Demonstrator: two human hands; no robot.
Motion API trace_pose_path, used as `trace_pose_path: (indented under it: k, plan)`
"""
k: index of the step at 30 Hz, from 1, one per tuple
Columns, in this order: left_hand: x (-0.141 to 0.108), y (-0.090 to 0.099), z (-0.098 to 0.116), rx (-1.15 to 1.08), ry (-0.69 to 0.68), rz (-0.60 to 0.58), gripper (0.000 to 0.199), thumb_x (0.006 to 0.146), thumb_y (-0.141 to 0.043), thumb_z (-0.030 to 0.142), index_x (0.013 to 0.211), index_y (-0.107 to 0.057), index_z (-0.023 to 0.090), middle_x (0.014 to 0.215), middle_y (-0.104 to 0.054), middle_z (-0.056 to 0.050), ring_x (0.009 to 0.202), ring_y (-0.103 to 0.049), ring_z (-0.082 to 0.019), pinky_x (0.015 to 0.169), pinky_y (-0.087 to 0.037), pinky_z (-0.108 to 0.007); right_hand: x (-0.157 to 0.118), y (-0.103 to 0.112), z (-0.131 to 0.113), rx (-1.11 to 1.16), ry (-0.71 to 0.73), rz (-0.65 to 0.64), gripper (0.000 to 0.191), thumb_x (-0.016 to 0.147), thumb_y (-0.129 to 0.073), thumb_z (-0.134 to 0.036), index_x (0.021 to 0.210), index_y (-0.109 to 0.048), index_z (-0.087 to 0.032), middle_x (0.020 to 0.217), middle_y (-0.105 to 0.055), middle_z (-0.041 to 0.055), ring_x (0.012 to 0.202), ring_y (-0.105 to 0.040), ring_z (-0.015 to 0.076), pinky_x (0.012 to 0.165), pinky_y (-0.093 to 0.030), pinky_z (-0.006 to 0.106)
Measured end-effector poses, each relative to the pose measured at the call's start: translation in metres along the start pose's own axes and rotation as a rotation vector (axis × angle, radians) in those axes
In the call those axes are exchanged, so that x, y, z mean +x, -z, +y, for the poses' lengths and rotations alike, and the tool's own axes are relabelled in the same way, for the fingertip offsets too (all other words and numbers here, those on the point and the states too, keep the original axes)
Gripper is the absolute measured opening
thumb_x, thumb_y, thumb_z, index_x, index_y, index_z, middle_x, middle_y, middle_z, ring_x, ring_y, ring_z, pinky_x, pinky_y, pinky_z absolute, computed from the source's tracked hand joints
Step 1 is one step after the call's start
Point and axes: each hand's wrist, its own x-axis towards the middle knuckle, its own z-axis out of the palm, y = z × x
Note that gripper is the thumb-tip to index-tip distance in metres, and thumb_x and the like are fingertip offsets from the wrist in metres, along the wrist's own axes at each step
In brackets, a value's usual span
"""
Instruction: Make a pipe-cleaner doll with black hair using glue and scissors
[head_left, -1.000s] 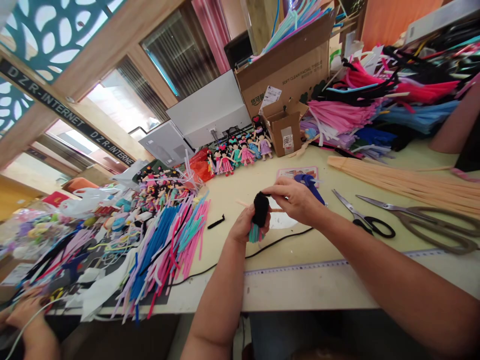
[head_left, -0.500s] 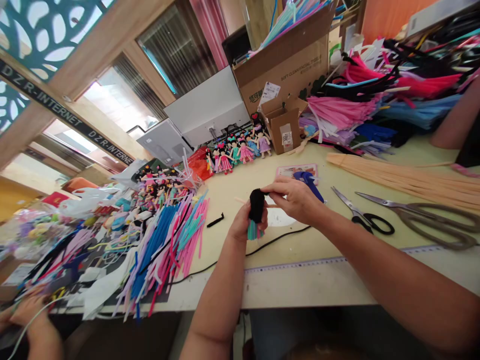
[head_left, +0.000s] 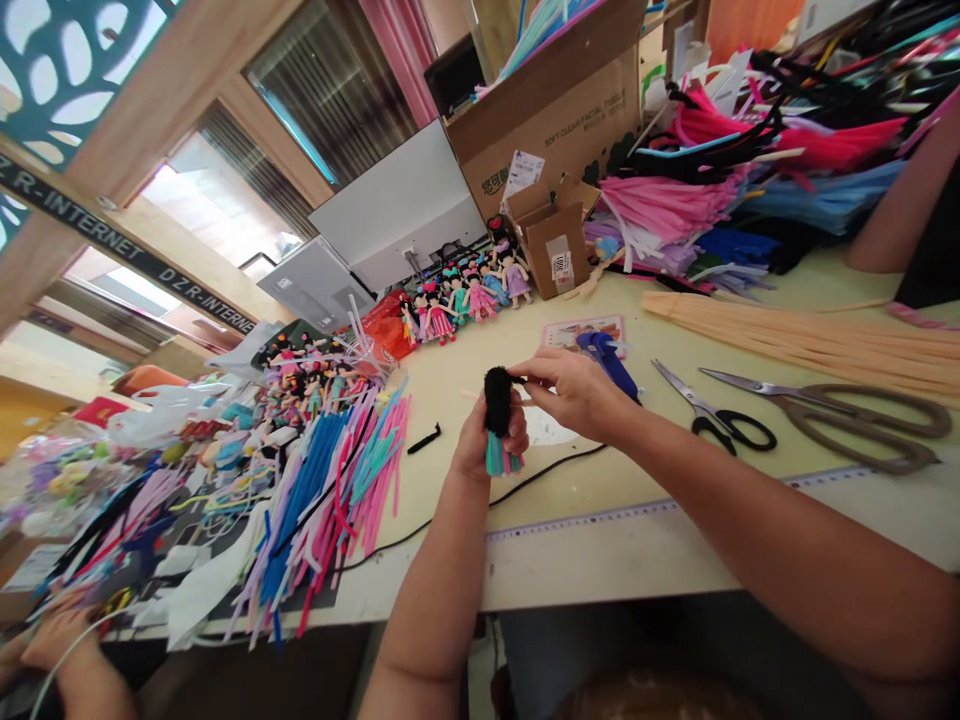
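My left hand is wrapped around a small pipe-cleaner doll, held upright above the table with its black hair towards me. Below the hair a teal and pink striped skirt hangs out under my fingers. My right hand comes in from the right, its thumb and fingers pinching a short dark end of black pipe cleaner at the upper side of the hair. A short, bent black pipe cleaner piece lies on the table left of my hands.
Black-handled scissors, larger scissors and a blue glue gun lie to the right. Finished dolls stand by a small cardboard box. Coloured pipe cleaners cover the left. A co-worker's hands show lower left.
The view has shifted slightly, so the scene sits a little further left. The doll has turned slightly in my left hand, and my right fingers stay at the side of its hair.
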Motion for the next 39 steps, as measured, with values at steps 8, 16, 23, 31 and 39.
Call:
trace_pose_path:
  k: [8, 16, 23, 31, 39]
  plan:
    - [0.001, -0.001, 0.000, -0.040, 0.007, 0.052, 0.043, 0.091, -0.039, 0.056, 0.084, -0.057, 0.017, 0.049, -0.041, 0.005, 0.033, -0.029, -0.005, 0.037, -0.025, -0.018, -0.001, 0.000, -0.008, 0.001, -0.112, -0.010, 0.023, 0.083, -0.054, -0.010, 0.092, -0.072, -0.020, 0.088, -0.071, 0.0050, 0.082, -0.061, 0.0170, 0.073, -0.043, 0.029]
    - [0.003, 0.001, -0.001, -0.048, -0.015, 0.034, 0.044, 0.094, -0.035, 0.052, 0.082, -0.058, 0.016, 0.051, -0.042, 0.004, 0.033, -0.030, -0.005, 0.036, -0.025, -0.018, -0.001, -0.003, -0.014, 0.002, -0.219, -0.009, 0.015, 0.083, -0.058, -0.014, 0.085, -0.072, -0.019, 0.085, -0.071, 0.0050, 0.080, -0.062, 0.0175, 0.072, -0.042, 0.029]
    - [0.003, -0.004, 0.000, -0.068, -0.007, 0.083, 0.043, 0.093, -0.036, 0.052, 0.082, -0.056, 0.016, 0.051, -0.043, 0.004, 0.033, -0.031, -0.005, 0.037, -0.025, -0.019, -0.003, -0.006, -0.011, -0.001, -0.200, 0.038, 0.012, 0.081, -0.059, -0.013, 0.078, -0.070, -0.020, 0.079, -0.070, 0.0029, 0.073, -0.060, 0.0152, 0.066, -0.039, 0.027]
    - [0.005, -0.007, -0.001, -0.096, -0.032, 0.116, 0.040, 0.094, -0.036, 0.050, 0.078, -0.053, 0.017, 0.051, -0.044, 0.004, 0.033, -0.036, -0.006, 0.037, -0.026, -0.019, -0.003, -0.007, -0.011, -0.012, -0.187, 0.042, 0.013, 0.082, -0.058, -0.017, 0.077, -0.069, -0.020, 0.079, -0.070, 0.0032, 0.073, -0.060, 0.0150, 0.065, -0.038, 0.027]
    - [0.007, -0.009, -0.003, -0.035, -0.081, 0.149, 0.042, 0.093, -0.039, 0.050, 0.074, -0.053, 0.016, 0.052, -0.048, 0.002, 0.035, -0.038, -0.007, 0.038, -0.029, -0.020, -0.002, -0.009, -0.014, 0.025, -0.265, 0.066, 0.010, 0.079, -0.062, -0.017, 0.072, -0.069, -0.020, 0.073, -0.070, 0.0010, 0.066, -0.059, 0.0136, 0.062, -0.038, 0.026]
